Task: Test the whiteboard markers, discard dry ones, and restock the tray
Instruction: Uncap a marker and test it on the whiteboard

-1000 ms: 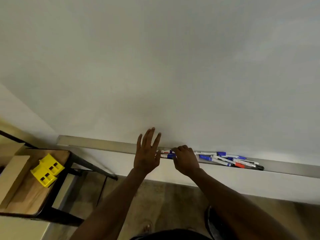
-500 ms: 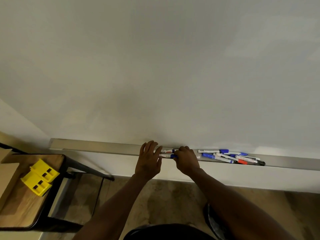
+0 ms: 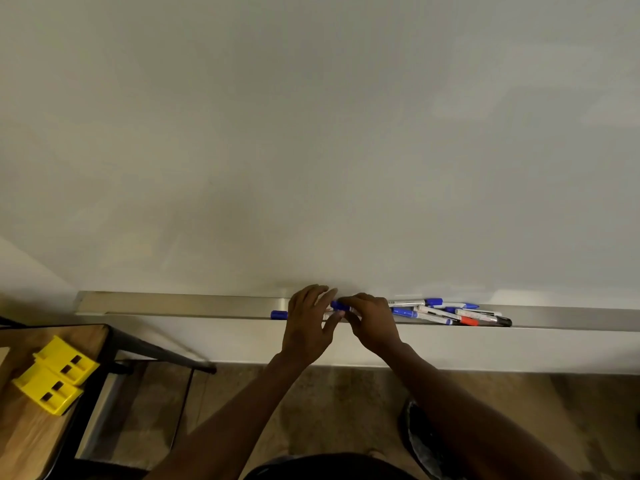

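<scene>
Whiteboard wall with metal tray along its foot; two hands working at tray centre.

Item: blue-capped marker, lying in the tray, long axis along the tray, left to right. Right hand: grip narrow, fingertips pinched on the blue cap. Left hand: fingers loosely spread, laid over the barrel; whether it clamps the barrel cannot be told. Both hands meet at the marker, the right nearer the cap. Judged next: cap pulled off sideways along the tray. Also: loose blue cap end just left of the left hand; marker pile to the right; yellow blocks on the table, well apart.
</scene>
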Available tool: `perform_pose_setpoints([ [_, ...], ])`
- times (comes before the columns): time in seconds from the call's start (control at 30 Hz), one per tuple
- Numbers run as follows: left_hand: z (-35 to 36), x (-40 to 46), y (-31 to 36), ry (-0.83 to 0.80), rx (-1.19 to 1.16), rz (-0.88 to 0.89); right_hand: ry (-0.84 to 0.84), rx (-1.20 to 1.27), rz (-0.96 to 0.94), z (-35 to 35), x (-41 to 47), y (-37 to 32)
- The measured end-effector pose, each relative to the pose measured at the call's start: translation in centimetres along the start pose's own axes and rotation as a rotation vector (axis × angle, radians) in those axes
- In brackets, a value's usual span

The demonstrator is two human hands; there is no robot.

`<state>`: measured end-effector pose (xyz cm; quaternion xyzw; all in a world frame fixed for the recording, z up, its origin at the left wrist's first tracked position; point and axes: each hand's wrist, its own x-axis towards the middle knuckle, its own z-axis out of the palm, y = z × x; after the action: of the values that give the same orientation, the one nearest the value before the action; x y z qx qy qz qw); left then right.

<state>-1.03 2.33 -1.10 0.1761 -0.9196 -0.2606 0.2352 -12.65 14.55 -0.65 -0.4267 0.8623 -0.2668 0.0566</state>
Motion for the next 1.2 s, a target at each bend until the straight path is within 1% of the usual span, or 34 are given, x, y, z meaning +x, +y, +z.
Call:
perform_pose_setpoints([
  [0.07,-1.1,0.5,1.4,0.045,-0.068,-0.022,0.089,0.11,-0.043,-1.1,0.1,-1.0],
  [0.2,-4.2,2.0,3.8,0.073,-0.276,-0.173,0.209,0.269,-0.112,-3.6,0.3,-3.8],
  [0.27,-6.0,3.0,5.1,0.129,-0.368,-0.231,0.27,0.346,-0.119,-4.9,0.4,-5.4],
  [0.3,-6.9,3.5,5.8,0.15,-0.406,-0.275,0.299,0.388,-0.115,-5.6,0.5,-6.2],
  [0.37,-8.8,4.6,7.0,0.143,-0.462,-0.353,0.338,0.501,-0.074,-7.2,0.7,-7.8],
  [0.43,-10.5,5.4,8.2,0.128,-0.512,-0.368,0.363,0.617,-0.037,-8.8,1.0,-9.0],
  [0.5,-12.1,6.2,9.2,0.164,-0.609,-0.361,0.38,0.676,-0.008,-10.2,1.2,-10.0],
  [0.6,-14.2,7.1,10.8,0.193,-0.779,-0.345,0.337,0.742,0.045,-12.0,1.7,-11.5],
  [0.73,-16.4,8.1,12.8,0.153,-0.91,-0.303,0.276,0.811,0.018,-13.7,2.1,-13.5],
  [0.8,-17.3,8.5,13.7,0.167,-0.956,-0.299,0.259,0.88,0.006,-14.4,2.1,-14.6],
  [0.97,-19.2,9.7,15.4,0.247,-0.933,-0.269,0.192,1.07,0.025,-16.7,2.3,-16.5],
  [1.1,-20.5,10.2,16.2,0.26,-0.957,-0.228,0.056,1.248,0.061,-19.1,2.4,-17.4],
  [1.2,-21.4,10.4,17.0,0.272,-0.976,-0.223,-0.017,1.296,0.055,-20.6,2.6,-17.8],
])
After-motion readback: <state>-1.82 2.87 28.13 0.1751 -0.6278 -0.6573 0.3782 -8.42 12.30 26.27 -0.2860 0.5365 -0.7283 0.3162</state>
